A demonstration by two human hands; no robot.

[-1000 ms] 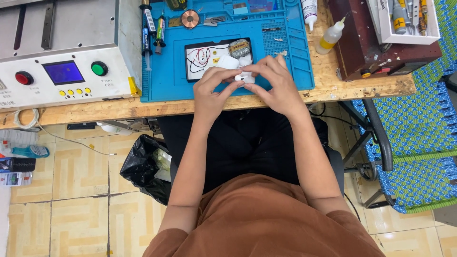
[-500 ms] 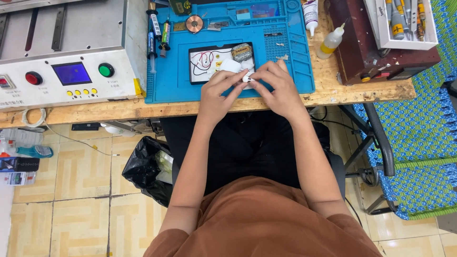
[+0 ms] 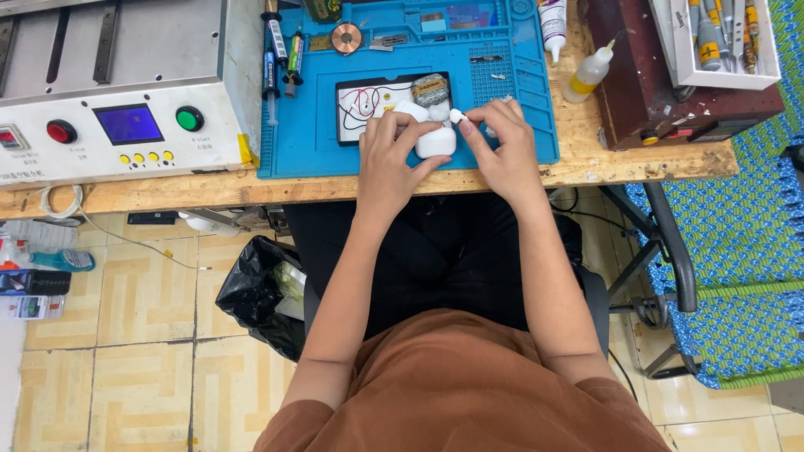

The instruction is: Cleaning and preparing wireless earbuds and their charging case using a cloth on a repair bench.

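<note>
My left hand [image 3: 387,155] grips a small white earbud case [image 3: 436,140] with its lid swung open, just above the blue work mat [image 3: 318,142]. My right hand [image 3: 502,151] pinches a small white earbud [image 3: 457,115] between thumb and forefinger, right beside the case's open top. Behind the hands on the mat lies a dark tray [image 3: 368,105] with red and black wires and a grey lump. Both forearms reach forward from my lap over the wooden bench edge.
A white machine [image 3: 126,84] with a red button, a green button and a blue screen stands at the left. Glue bottles [image 3: 586,75], a dark red box [image 3: 662,84] and a white tool bin [image 3: 729,42] sit at the right. A black bag [image 3: 260,293] hangs under the bench; a woven chair [image 3: 729,276] stands right.
The view has shifted slightly. My hands have parted: the case lid has opened in my left hand, and my right hand now holds an earbud beside it.
</note>
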